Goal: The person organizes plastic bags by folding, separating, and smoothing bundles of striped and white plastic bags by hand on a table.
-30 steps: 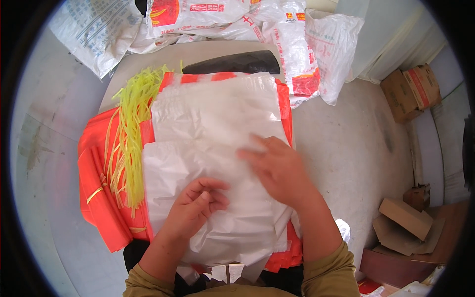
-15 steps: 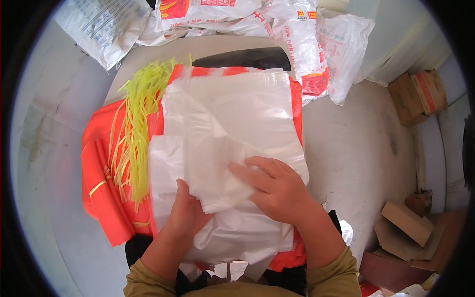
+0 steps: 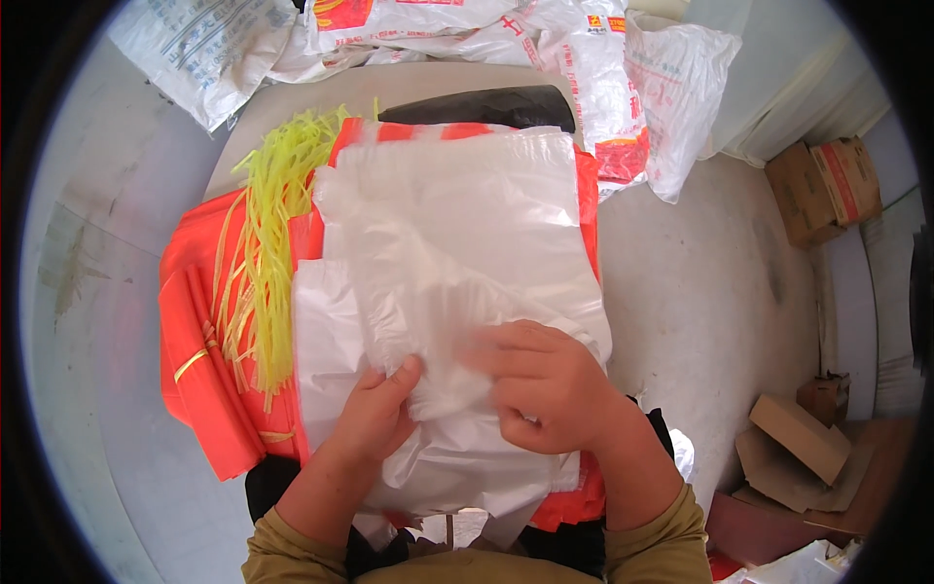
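A stack of thin whitish plastic bags (image 3: 467,195) lies in front of me, its near part turned up in loose, wrinkled layers. My left hand (image 3: 381,407) is closed on the near left edge of the upper plastic bag (image 3: 389,292), thumb on top and fingers mostly hidden below. At the right side of the fold is my right hand (image 3: 545,387), over the bags. Its upper fingers point left and are smeared by motion, while the lower ones look curled. Whether it grips the film cannot be made out.
Red-orange plastic bags (image 3: 233,243) lie under and left of the stack, one bundle (image 3: 209,375) tied with gold ribbon. Yellow-green strips (image 3: 268,263) hang over them. A black roll (image 3: 477,109) lies behind. White printed sacks (image 3: 584,97) stand beyond, cardboard boxes (image 3: 827,195) at right.
My left thumb has come down onto the bag's edge, and the hand has shifted right. My right hand has moved slightly right and down, its lower fingers now more curled. The upper film has shifted.
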`<action>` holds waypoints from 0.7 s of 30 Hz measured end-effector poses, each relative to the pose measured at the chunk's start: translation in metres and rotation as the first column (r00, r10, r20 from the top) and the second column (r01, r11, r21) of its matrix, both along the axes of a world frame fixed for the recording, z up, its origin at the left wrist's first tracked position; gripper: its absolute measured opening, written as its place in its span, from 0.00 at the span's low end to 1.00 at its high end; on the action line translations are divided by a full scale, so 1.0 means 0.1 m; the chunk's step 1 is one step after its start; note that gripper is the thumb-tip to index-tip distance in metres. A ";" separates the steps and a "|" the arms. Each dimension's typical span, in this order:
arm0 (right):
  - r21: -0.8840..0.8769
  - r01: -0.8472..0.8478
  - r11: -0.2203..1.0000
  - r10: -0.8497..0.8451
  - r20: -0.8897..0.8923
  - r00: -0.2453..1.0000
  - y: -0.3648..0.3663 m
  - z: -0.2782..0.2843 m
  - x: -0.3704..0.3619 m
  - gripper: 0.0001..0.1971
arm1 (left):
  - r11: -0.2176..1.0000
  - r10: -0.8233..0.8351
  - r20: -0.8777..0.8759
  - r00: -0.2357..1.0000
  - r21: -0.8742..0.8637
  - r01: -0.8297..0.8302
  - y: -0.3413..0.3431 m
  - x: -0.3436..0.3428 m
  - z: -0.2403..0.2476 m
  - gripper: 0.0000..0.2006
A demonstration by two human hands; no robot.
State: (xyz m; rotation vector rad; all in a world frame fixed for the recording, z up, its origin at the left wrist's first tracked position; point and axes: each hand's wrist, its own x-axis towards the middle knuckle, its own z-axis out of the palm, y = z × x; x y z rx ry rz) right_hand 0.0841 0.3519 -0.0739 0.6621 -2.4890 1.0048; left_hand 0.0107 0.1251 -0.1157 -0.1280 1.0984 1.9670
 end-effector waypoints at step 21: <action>-0.532 0.745 0.403 -0.366 0.653 0.664 0.60 -0.22 -0.28 0.34 | 0.999 -0.003 -0.027 1.000 0.054 0.004 0.00 0.00 -0.02 0.25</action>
